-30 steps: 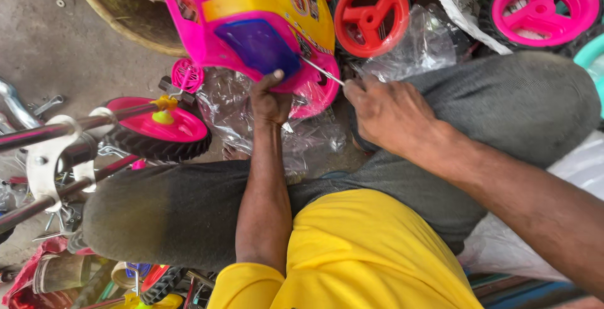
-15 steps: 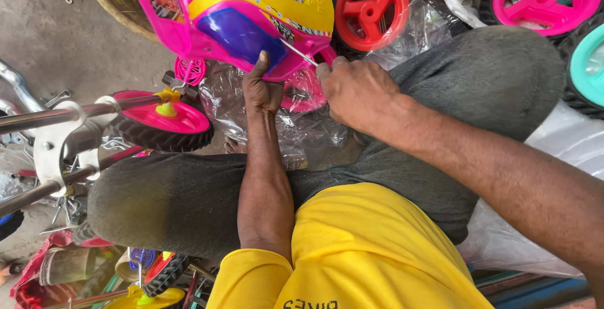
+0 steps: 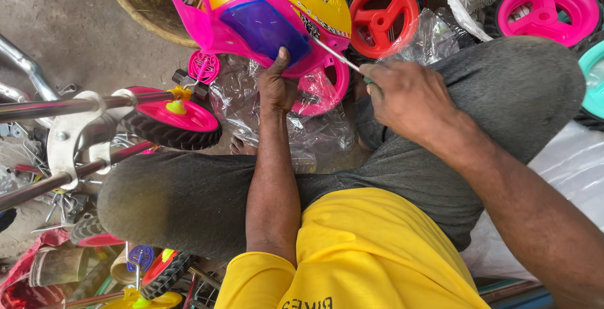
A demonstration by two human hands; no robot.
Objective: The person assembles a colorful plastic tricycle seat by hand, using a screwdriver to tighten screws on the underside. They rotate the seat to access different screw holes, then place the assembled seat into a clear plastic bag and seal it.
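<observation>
we press our left hand (image 3: 277, 86) flat against the pink and yellow toy body (image 3: 258, 16), fingers together, thumb up on its blue panel. our right hand (image 3: 406, 98) pinches a thin screwdriver (image 3: 333, 53), tip at the toy's side, above crinkled clear plastic (image 3: 302, 130).

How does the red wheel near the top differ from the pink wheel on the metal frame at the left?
The red wheel has a red hub with open spokes; the pink wheel has a closed pink disc with a yellow cap. The red wheel lies loose beside the toy body, facing the camera; the pink wheel is mounted on the metal frame and tilted. Both have black treaded tyres.
</observation>
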